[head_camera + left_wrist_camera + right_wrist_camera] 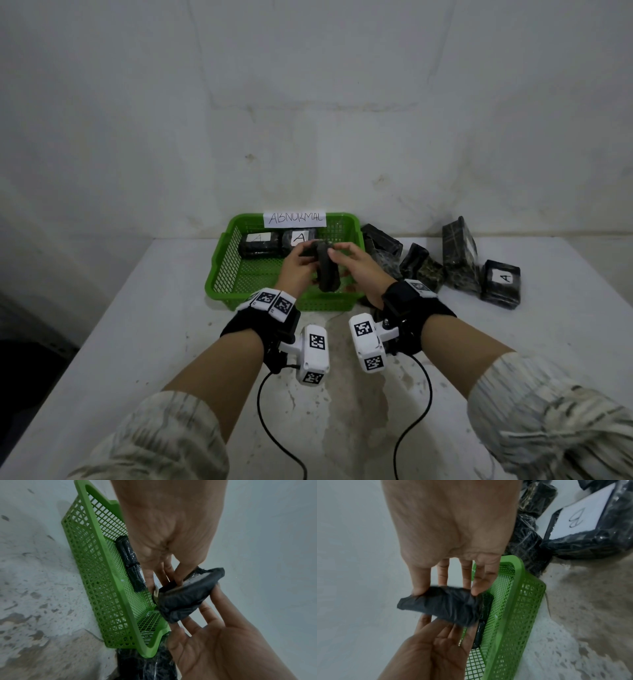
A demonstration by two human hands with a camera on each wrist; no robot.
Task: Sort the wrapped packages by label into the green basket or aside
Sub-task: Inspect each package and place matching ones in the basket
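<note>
Head view, frame centre: black wrapped package (327,270) held over green basket (222,270) between left hand (298,265) and right hand (356,263); two packages marked "A" (277,241) at basket's far end under "ABNORMAL" sign (294,218); further packages (459,260) on worktop (137,342) at right. Left wrist view: package (187,595) at centre right, left hand (171,527) fingers curled onto its top. Right wrist view: package (441,604) at centre, pinched by right hand (452,524) fingertips (418,590), left hand's (429,650) straight fingers beneath; package labelled "B" (578,515) at upper right.
</note>
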